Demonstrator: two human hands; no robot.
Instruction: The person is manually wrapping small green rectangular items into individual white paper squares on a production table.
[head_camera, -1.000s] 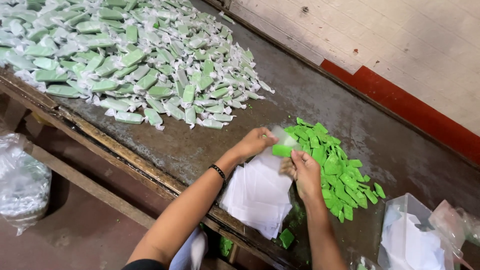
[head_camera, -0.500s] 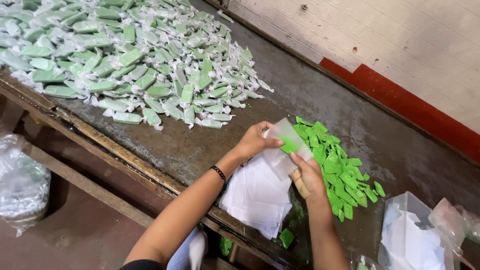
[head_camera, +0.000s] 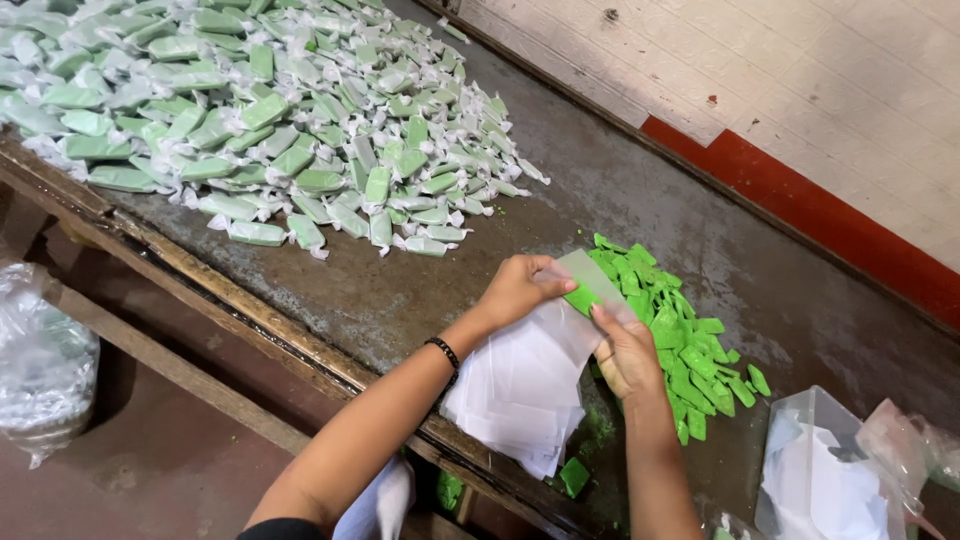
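A green piece (head_camera: 583, 297) in a clear wrapper (head_camera: 592, 277) sits between both hands; left hand (head_camera: 517, 288) and right hand (head_camera: 625, 350) both pinch it, above the white wrapper stack (head_camera: 520, 390), just left of the unwrapped green pile (head_camera: 690, 345); wrapped pieces (head_camera: 270, 110) lie far left.

Head camera looks down, close, over worktable (head_camera: 640, 200).

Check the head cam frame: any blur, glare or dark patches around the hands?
Head view: sharp overall, with even, soft light; left hand and right hand crisp, holding a translucent wrapper around a green piece. Mild sheen on the wet-looking metal table, no blown glare. Darker under the table edge at lower left. The heap of wrapped pieces stays in focus.
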